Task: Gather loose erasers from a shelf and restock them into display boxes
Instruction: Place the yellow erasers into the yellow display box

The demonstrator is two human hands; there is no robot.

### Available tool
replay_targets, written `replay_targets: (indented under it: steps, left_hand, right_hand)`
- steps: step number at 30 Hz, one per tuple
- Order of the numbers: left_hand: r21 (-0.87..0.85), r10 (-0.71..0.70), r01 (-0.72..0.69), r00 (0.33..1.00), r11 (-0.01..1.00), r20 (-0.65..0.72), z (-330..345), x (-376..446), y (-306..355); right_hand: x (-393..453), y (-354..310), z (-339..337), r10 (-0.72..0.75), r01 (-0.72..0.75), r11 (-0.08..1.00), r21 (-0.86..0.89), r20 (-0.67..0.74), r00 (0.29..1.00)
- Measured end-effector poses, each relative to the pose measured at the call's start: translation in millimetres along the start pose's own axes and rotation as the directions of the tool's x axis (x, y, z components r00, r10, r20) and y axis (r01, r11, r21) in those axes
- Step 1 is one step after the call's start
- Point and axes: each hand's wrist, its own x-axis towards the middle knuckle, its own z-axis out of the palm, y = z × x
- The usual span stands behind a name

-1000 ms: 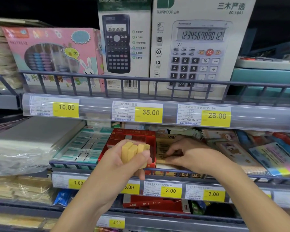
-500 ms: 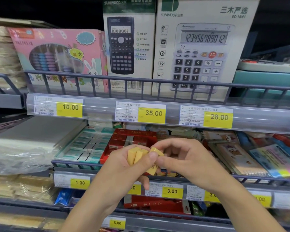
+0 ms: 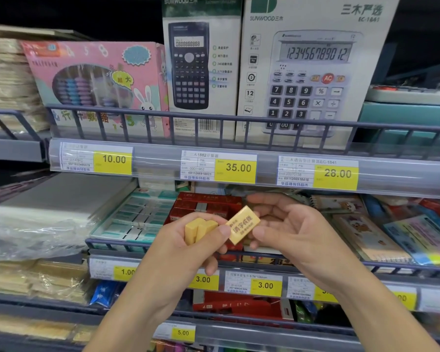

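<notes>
Two bare hands met in front of a shop shelf [image 3: 239,256] stocked with stationery. The left hand [image 3: 186,247] was curled around a small bundle of yellow erasers [image 3: 200,228], which stood on end in its grip, and its thumb pressed on one more eraser [image 3: 243,224]. This printed eraser lay tilted between the two hands, label facing up with dark characters on it. The right hand [image 3: 290,232] was cupped just beside it, fingers loosely bent, fingertips touching the eraser's far end and underside; whether it truly gripped the eraser could not be told.

Just behind the hands, on the shelf, sat a red display box [image 3: 206,205] with some red packets inside. To its left lay a tray of teal and white packets [image 3: 137,217], and further left a stack wrapped in clear plastic [image 3: 43,209]. To the right of the hands lay small notebooks [image 3: 361,232] and a pad with bright coloured edges [image 3: 422,237].

On the shelf above stood a pink toy abacus box [image 3: 97,82], a box picturing a dark scientific calculator [image 3: 201,64] and a larger box picturing a grey desk calculator [image 3: 313,72]. Yellow price tags [image 3: 235,168] ran along the shelf edges, reading 10.00, 35.00 and 28.00 on the upper rail.
</notes>
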Motion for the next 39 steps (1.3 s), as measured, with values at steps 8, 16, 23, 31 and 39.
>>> replay_targets:
  steps: [8,16,23,31,39]
  left_hand:
    - [0.001,-0.028,0.028,1.000,1.000,0.007,3.3,2.5,0.4]
    - [0.017,-0.037,0.037,0.999,0.999,0.016,8.7,9.3,1.0]
    - [-0.045,-0.097,0.093,0.991,0.995,-0.095,3.7,14.6,-1.6]
    - [-0.042,-0.115,0.112,0.989,0.993,-0.092,6.0,16.7,-1.8]
    - [-0.027,-0.125,0.123,0.988,0.992,-0.094,8.6,14.0,1.1]
  right_hand:
    - [-6.3,-6.6,-5.6,-0.253,0.229,0.667,-0.709,0.074,0.965]
    - [-6.3,-23.9,-20.8,-0.208,0.222,0.642,-0.734,0.112,0.972]
    - [-2.8,-19.1,-52.7,0.125,-0.214,0.429,-0.877,-0.177,0.976]
    - [14.6,-0.2,-55.6,0.259,-0.112,0.425,-0.898,0.002,0.966]
    - [31.2,3.4,-64.0,0.336,0.004,0.434,-0.901,0.166,0.927]
